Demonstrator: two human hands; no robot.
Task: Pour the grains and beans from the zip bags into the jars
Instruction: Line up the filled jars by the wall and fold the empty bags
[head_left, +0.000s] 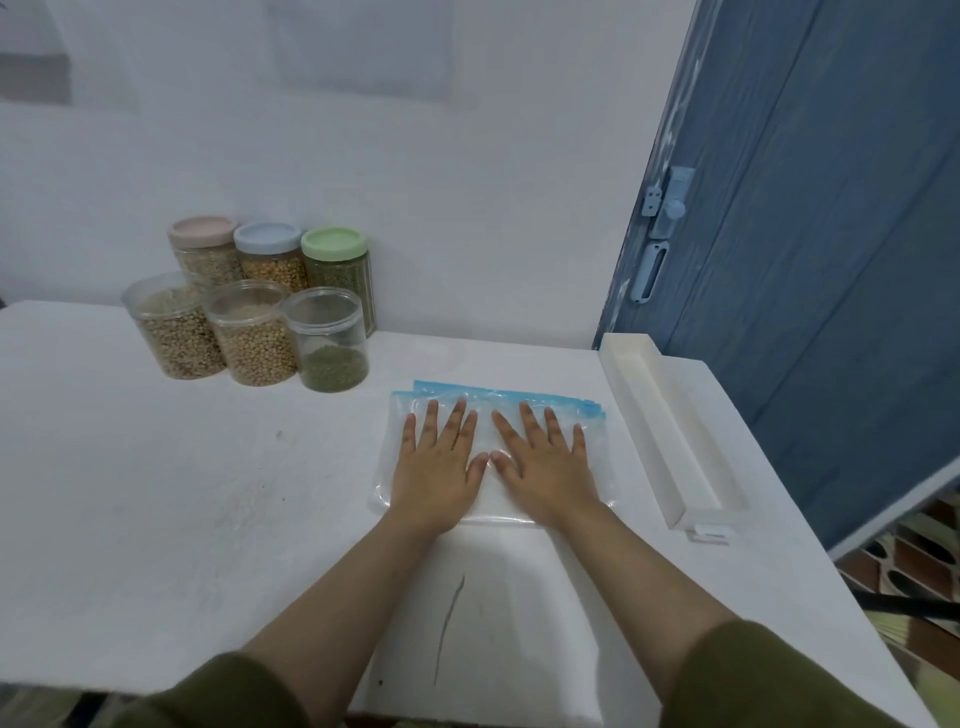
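Observation:
A stack of flat, empty clear zip bags (592, 415) with blue zip strips lies on the white table (156, 493), right of centre. My left hand (441, 462) and my right hand (540, 462) rest flat on the bags side by side, fingers spread, thumbs nearly touching. At the back left stand three lidless jars: pale beans (174, 335), yellow beans (254, 338) and a low layer of green beans (330, 348). Behind them stand three lidded jars with a pink lid (203, 231), a blue lid (267, 238) and a green lid (333, 244).
A long white open box (670, 431) lies along the table's right side, close to the bags. A blue door (805, 234) with a latch stands beyond the right edge. A white wall runs behind the jars. A dark scratch marks the table near my forearms.

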